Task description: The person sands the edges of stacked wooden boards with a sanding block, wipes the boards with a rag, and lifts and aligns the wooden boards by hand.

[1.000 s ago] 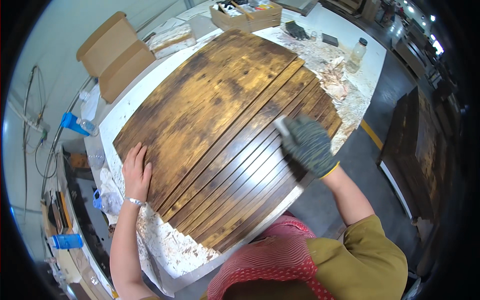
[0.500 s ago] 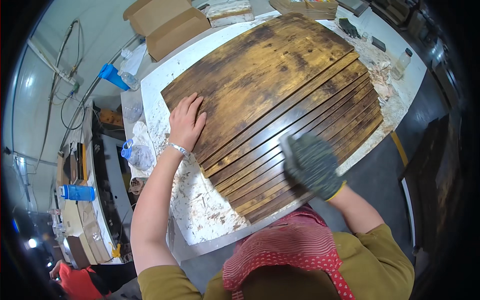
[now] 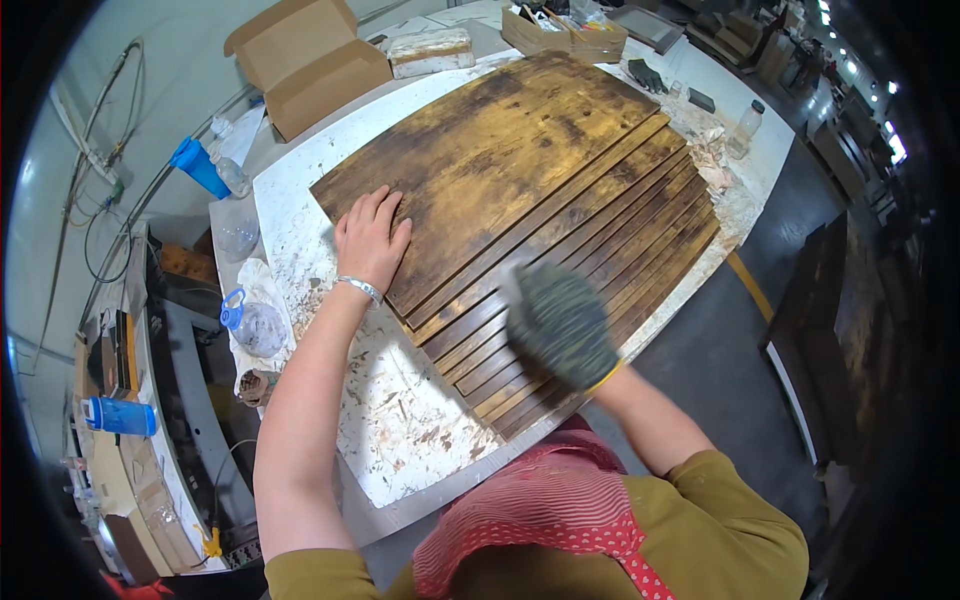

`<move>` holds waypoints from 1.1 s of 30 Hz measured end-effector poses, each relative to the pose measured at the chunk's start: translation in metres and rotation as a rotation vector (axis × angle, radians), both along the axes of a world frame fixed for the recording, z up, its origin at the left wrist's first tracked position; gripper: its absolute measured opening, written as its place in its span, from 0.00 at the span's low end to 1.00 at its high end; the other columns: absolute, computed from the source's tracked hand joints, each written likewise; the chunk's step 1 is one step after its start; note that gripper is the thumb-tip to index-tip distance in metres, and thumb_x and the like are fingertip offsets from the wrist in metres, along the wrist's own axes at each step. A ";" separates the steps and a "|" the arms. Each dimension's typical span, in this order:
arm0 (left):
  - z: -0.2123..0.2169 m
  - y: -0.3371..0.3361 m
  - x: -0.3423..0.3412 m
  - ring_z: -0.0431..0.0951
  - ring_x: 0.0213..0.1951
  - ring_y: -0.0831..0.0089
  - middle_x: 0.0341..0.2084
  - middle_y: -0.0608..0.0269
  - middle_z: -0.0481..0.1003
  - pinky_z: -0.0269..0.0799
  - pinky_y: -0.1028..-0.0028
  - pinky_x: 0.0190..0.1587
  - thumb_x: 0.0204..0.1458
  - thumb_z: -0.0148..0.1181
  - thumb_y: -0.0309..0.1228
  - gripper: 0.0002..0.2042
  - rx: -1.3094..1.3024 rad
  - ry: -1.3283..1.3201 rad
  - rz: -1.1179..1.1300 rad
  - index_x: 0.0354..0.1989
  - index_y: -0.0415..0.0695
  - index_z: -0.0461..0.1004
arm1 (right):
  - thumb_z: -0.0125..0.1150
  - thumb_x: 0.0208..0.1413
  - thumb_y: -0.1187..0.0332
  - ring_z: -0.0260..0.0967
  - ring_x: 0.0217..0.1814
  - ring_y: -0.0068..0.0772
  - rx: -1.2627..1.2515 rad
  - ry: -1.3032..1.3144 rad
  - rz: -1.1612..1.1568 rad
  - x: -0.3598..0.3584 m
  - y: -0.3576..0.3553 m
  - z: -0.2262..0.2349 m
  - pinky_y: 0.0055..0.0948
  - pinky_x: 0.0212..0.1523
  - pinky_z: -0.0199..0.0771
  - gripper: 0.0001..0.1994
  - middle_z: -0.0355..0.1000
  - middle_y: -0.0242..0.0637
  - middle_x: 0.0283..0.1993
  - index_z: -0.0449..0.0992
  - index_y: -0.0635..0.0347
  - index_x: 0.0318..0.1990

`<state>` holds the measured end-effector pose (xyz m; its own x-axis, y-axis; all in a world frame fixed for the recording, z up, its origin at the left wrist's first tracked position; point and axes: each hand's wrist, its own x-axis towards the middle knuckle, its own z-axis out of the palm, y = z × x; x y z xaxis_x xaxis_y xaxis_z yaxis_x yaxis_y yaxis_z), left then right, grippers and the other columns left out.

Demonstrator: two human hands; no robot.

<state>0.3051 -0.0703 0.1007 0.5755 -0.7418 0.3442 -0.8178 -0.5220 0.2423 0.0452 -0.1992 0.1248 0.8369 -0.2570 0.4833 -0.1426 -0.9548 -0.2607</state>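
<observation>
A fanned stack of brown wood-grain panels lies across the white, paint-flecked table [image 3: 385, 450]. The whole face of the top panel [image 3: 480, 170] shows; of the panels below, only stepped strips [image 3: 600, 270] are visible. My bare left hand [image 3: 372, 235] rests on the top panel's left edge with its fingers stretched out flat. Over the stepped edges, my right hand [image 3: 565, 325] in a dark grey-green knit glove is bent and blurred by motion. A pale grey edge shows at its fingers, but what it holds is too smeared to name.
Left of the panels stand a blue cup [image 3: 200, 168] and a clear jug with a blue lid [image 3: 255, 325]. An open cardboard box [image 3: 320, 95] sits at the back. On the right are a spare glove [image 3: 647, 76], a clear bottle [image 3: 746, 130] and dark stacked panels [image 3: 815, 340].
In the picture, my right hand has moved left and slightly down across the stepped panels. My left hand stays on the top panel. The whole view has shifted a little.
</observation>
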 end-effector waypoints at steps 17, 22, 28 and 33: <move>0.006 -0.002 -0.002 0.57 0.68 0.59 0.66 0.60 0.63 0.47 0.57 0.69 0.60 0.49 0.45 0.24 0.051 0.038 0.029 0.63 0.49 0.67 | 0.54 0.50 0.69 0.72 0.40 0.48 0.028 -0.051 0.207 0.002 0.015 -0.002 0.43 0.38 0.74 0.14 0.71 0.48 0.37 0.71 0.60 0.45; 0.004 -0.001 0.000 0.58 0.68 0.58 0.65 0.59 0.63 0.47 0.57 0.69 0.60 0.50 0.44 0.24 0.018 0.031 0.003 0.62 0.49 0.67 | 0.53 0.59 0.60 0.72 0.44 0.49 -0.022 0.151 -0.383 -0.026 -0.146 -0.010 0.46 0.45 0.72 0.15 0.73 0.50 0.40 0.76 0.60 0.45; 0.001 0.000 0.000 0.59 0.67 0.58 0.64 0.60 0.64 0.48 0.57 0.68 0.59 0.51 0.43 0.23 0.003 0.025 -0.002 0.62 0.49 0.68 | 0.56 0.59 0.55 0.71 0.43 0.48 0.029 -0.018 -0.377 -0.044 -0.151 -0.010 0.43 0.46 0.72 0.21 0.73 0.49 0.43 0.76 0.61 0.52; 0.002 -0.001 0.001 0.59 0.67 0.58 0.64 0.60 0.64 0.48 0.57 0.68 0.59 0.51 0.43 0.23 0.006 0.020 -0.003 0.62 0.49 0.68 | 0.60 0.55 0.56 0.73 0.39 0.46 -0.157 -0.001 -0.033 -0.021 -0.068 -0.003 0.43 0.39 0.73 0.22 0.72 0.47 0.41 0.75 0.60 0.53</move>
